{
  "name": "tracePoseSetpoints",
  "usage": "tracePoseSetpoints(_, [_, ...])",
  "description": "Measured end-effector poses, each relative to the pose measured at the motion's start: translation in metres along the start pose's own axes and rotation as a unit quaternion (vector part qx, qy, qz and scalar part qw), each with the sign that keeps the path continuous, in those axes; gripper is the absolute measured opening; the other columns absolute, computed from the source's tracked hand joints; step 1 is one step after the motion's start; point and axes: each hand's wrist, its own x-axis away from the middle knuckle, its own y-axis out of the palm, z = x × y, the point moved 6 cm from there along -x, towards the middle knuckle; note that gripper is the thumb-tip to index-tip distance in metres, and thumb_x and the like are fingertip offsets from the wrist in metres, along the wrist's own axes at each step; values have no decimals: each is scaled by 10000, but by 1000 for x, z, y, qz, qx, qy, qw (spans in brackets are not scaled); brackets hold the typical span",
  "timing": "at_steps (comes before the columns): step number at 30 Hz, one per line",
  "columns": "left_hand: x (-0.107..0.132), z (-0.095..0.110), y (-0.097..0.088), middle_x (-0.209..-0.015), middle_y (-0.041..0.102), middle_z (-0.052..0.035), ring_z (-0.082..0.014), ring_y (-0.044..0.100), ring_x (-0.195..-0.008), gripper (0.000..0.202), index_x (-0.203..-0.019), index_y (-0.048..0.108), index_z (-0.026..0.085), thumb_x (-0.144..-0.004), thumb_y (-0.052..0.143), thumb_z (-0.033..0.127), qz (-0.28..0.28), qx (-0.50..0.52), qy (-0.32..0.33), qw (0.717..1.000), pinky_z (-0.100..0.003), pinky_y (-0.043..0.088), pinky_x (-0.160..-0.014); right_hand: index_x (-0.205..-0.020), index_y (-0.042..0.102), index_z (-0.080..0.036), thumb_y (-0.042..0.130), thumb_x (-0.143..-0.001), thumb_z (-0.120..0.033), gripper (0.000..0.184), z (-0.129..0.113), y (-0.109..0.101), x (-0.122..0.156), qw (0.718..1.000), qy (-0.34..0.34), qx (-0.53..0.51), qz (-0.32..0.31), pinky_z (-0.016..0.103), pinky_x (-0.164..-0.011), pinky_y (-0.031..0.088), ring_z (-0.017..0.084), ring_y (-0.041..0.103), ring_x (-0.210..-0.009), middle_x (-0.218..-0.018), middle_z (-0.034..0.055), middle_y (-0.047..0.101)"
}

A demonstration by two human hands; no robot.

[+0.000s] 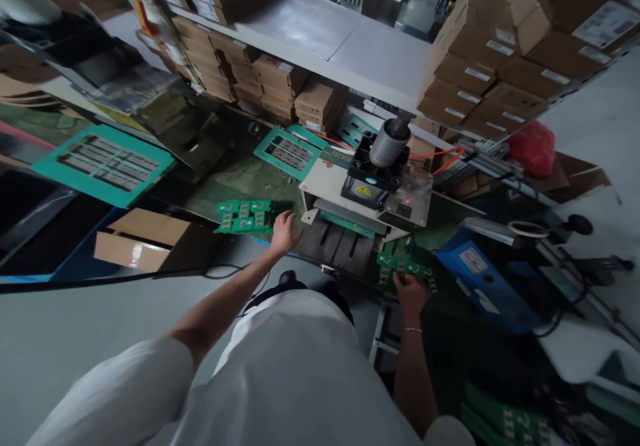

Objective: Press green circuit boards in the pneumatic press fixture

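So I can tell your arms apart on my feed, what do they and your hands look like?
Both hands, left and right, are ungloved, with bare forearms. The left sleeve is short, loose, plain and whitish; only an edge of the similar right sleeve shows. A thin, pale bracelet circles the right wrist; none shows on the left.

Green circuit boards point(244, 215) at left lie flat by the near edge of the bench point(220, 189) — apparently more than one layer, patterned face up, pale copper-toned patches in short rows, long side roughly along the edge. Another green circuit board point(400, 259) at right, same patch pattern, also face up, sits slightly skewed near the edge — dim there, can't tell if it's resting or lifted.
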Motion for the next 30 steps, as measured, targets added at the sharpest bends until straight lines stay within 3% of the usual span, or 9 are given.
tracePoseSetpoints(5, [-11,35,13,-1360,594,-167,-348,539,-1308,365,-1237,641,204,-917,633,379,-55,6,95,994,-535,442,-1134,-802,741,-197,467,-894,-675,559,-32,0,9,1000,-8,-27,2,349,-789,417,284,682,-895,-879,129,767])
tracePoseSetpoints(13, [-19,67,31,-1382,587,-185,-364,524,-1315,387,-1272,645,178,-919,627,336,-137,-14,188,972,-545,447,-1120,-791,726,-208,517,-885,-655,502,-57,-12,23,999,-1,-25,20,383,-859,428,301,668,-955,-904,123,758])
tracePoseSetpoints(22, [-8,105,72,-1541,520,-206,-367,435,-1459,540,-1413,608,133,-902,654,299,-268,-65,289,917,-506,425,-1163,-813,732,-199,549,-901,-635,482,-54,-15,24,999,-19,-38,-21,367,-883,427,270,666,-958,-921,116,765])
tracePoseSetpoints(27, [13,105,94,-1594,489,-185,-401,447,-1452,728,-1472,562,185,-783,762,310,-297,-65,318,898,-515,433,-1140,-809,729,-202,559,-900,-620,461,-46,-18,19,998,-26,-37,-37,366,-886,423,277,670,-981,-912,113,763])
tracePoseSetpoints(30, [27,103,99,-1546,543,-189,-424,518,-1377,707,-1406,612,197,-732,781,331,-296,-35,339,892,-534,465,-1097,-811,726,-202,531,-911,-644,494,-40,-19,14,998,-32,-39,-35,372,-893,423,281,669,-985,-924,116,763])
